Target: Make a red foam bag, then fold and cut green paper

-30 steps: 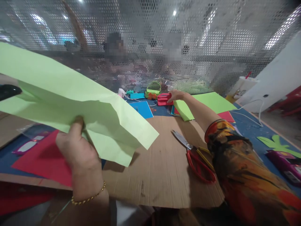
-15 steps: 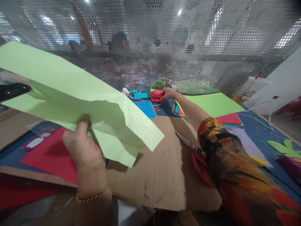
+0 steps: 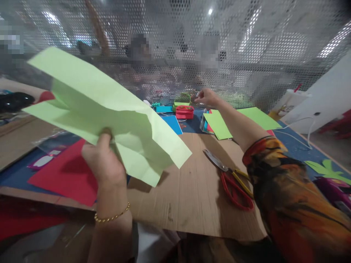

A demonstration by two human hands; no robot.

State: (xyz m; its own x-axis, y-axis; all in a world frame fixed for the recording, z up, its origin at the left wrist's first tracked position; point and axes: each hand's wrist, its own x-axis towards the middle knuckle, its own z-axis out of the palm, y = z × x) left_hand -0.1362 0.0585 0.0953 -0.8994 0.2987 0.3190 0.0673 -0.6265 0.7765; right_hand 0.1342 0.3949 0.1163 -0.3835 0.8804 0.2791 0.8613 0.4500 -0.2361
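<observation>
My left hand (image 3: 105,160) grips a folded, creased light green paper (image 3: 109,109) in front of me, thumb on the near side. The paper's folds open toward the left. At the back, my right hand (image 3: 208,98) is raised beside the mesh with its fingers pinched together; what they hold, if anything, is too small to make out. Just left of and below it sits a small red box (image 3: 184,112), its top open, with a green box (image 3: 181,104) behind. Scissors (image 3: 219,164) with red handles lie on the cardboard (image 3: 189,190), below my right forearm.
A perforated metal screen (image 3: 164,73) closes off the back. Green sheets (image 3: 219,124) lie on a stack at right, near a cup (image 3: 289,100). Red paper (image 3: 68,171) is at left, and blue paper (image 3: 172,124) behind. A yellow handle (image 3: 244,182) lies by the scissors.
My right hand has let go of the red box and risen up and to the right; the box now shows its open top. The green paper in my left hand has shifted slightly right.
</observation>
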